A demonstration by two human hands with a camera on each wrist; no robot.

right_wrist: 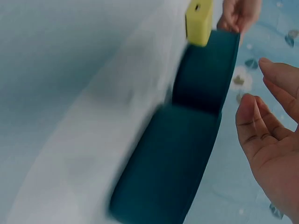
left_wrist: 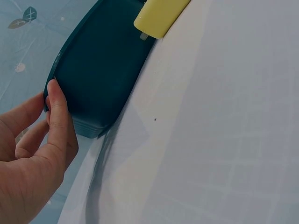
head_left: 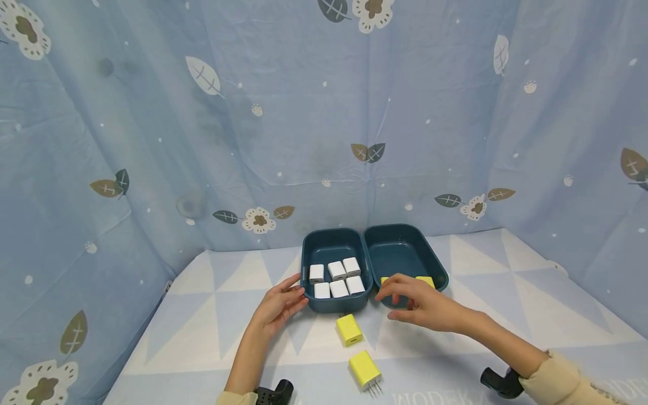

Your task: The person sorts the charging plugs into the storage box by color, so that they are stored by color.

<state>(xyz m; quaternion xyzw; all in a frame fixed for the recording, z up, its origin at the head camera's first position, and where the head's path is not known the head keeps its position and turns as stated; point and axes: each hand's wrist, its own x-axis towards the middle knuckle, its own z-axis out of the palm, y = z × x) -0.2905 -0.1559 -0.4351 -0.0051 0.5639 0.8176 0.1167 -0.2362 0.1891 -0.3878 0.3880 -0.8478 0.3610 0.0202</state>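
My left hand [head_left: 280, 306] holds the left corner of a dark teal bin [head_left: 331, 305], thumb and fingers at its rim in the left wrist view. Inside that bin sit several white charger plugs [head_left: 338, 288]. Over the near edge of a second teal bin [head_left: 400, 247] my right hand [head_left: 425, 304] hovers, fingers loosely bent and nothing between them. Partly behind this hand, yellow charger plugs [head_left: 425, 280] show in the second bin. One yellow charger plug [head_left: 349, 330] lies just in front of the left bin. Nearer to me lies another yellow plug [head_left: 365, 369], its metal prongs exposed.
The two bins stand side by side near the back of a table covered with a white and pale blue triangle-patterned cloth [head_left: 202, 332]. Behind and beside the table hangs a blue curtain [head_left: 304, 112] with leaf and flower prints.
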